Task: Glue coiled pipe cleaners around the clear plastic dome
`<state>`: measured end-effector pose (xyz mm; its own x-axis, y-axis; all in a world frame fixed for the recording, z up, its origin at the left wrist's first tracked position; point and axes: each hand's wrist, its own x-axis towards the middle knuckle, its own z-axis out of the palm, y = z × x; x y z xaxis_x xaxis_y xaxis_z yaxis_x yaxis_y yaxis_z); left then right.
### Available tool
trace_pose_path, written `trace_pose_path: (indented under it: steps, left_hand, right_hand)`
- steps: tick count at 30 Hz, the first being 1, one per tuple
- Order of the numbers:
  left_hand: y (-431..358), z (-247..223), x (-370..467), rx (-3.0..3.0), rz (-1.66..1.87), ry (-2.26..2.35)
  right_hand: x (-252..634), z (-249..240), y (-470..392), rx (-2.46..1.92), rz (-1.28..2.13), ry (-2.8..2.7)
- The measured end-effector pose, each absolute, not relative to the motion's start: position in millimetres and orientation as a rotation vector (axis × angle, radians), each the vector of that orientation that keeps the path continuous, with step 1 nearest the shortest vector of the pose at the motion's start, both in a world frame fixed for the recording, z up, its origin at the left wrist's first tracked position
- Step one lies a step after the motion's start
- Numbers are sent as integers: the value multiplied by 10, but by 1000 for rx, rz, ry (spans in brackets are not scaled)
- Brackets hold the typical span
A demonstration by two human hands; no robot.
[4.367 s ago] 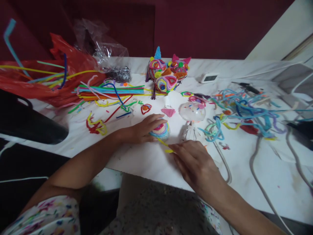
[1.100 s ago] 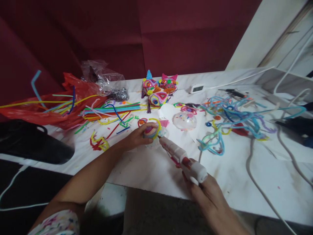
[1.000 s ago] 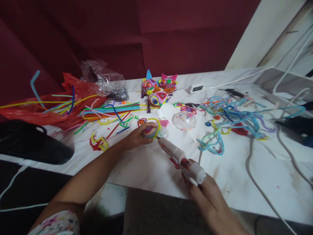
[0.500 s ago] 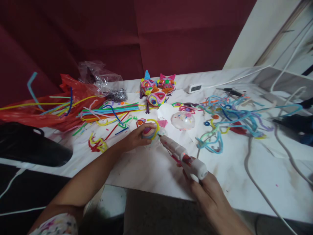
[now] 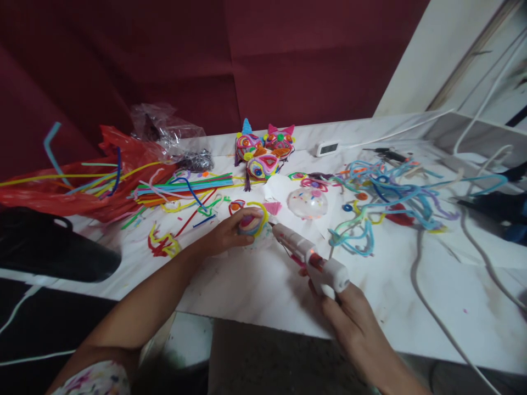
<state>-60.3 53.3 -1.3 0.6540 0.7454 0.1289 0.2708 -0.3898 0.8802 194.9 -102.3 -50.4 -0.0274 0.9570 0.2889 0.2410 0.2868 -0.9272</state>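
Note:
My left hand (image 5: pixel 233 233) is closed round a small rounded craft piece (image 5: pixel 257 225) with a yellow curved strip on its right side. In my right hand (image 5: pixel 343 310) is a white glue gun (image 5: pixel 298 244), its nozzle aimed left, close to the piece's right edge. A pink fuzzy triangle (image 5: pixel 272 207) lies just behind the nozzle. To the right of it sits a clear dome (image 5: pixel 307 204) with coloured specks on white paper. Three colourful decorated figures (image 5: pixel 265 151) stand grouped at the back.
Pipe cleaners (image 5: pixel 185 186) spread from a red plastic bag (image 5: pixel 90 203) on the left. Tangled blue ones (image 5: pixel 391 189) lie right, near cables (image 5: pixel 418 274). A black object (image 5: pixel 57 241) sits at the left edge, a small white display (image 5: pixel 328 148) at the back.
The glue gun's nozzle has drawn slightly to the right, away from the held piece. My left hand has hardly moved and keeps its hold.

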Motion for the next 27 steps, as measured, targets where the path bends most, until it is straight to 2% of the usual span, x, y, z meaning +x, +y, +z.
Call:
trace_pose_path:
  steps: [7, 18, 27]
  left_hand:
    - [533, -13, -609, 1963, 660, 747]
    - [540, -41, -599, 1855, 718, 678]
    - [529, -15, -595, 1853, 714, 664]
  right_hand:
    - [1935, -470, -1063, -1175, 914, -1524]
    - [1941, -459, -1031, -1129, 813, -1530]
    - [2041, -629, -1142, -1151, 931, -1633]
